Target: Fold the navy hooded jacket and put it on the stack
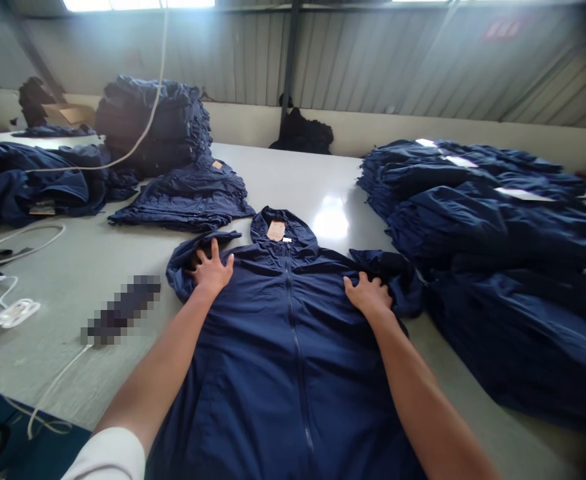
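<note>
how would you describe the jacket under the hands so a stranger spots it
On the long pale table between folded navy stacks lies one navy zip-up hooded jacket. It alone lies spread flat, with the left hand and right hand on its shoulders.

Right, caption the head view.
Left hand and right hand press a navy zip-up hooded jacket laid flat on a pale grey table.
</note>
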Available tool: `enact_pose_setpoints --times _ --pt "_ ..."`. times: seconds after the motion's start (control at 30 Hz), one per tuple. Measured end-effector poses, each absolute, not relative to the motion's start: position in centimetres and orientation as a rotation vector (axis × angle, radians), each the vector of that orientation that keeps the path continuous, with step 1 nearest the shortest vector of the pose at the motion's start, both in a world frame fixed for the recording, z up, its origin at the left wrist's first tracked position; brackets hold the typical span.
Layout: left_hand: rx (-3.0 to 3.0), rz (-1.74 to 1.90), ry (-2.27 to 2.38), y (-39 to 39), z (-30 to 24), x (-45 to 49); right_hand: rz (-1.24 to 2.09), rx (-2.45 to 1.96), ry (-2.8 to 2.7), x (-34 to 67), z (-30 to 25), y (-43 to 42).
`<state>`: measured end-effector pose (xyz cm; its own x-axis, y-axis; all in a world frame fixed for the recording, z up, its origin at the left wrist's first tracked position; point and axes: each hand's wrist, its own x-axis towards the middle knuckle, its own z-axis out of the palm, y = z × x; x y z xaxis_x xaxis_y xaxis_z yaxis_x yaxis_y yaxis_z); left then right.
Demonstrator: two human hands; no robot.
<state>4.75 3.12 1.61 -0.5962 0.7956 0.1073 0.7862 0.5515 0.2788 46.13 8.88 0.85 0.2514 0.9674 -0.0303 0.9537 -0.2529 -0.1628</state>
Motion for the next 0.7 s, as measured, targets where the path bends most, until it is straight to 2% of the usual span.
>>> enact_pose_setpoints --times 0.13,0.27,0.33,0.5,0.7 --pt "1.366 0.400 2.774 3.0 2.4 2.8 0.196 -2.505 -1.866 46.1 3.1 8.8" --pt "1.781 0.540 2.442 5.0 2.5 3.2 -0.030 -2.045 -2.091 44.5 3.7 11.2" --pt "1.875 0.541 2.268 7.0 2.7 3.8 0.092 -1.885 -2.164 43.3 3.5 13.2" --pt "1.832 0.397 2.052 12.1 4.0 3.7 0.447 -1.905 -2.264 41.8 3.6 18.1" --pt "1.736 0.312 1.772 13.4 6.6 1.4 0.732 -1.678 -2.341 43.1 6.1 19.7"
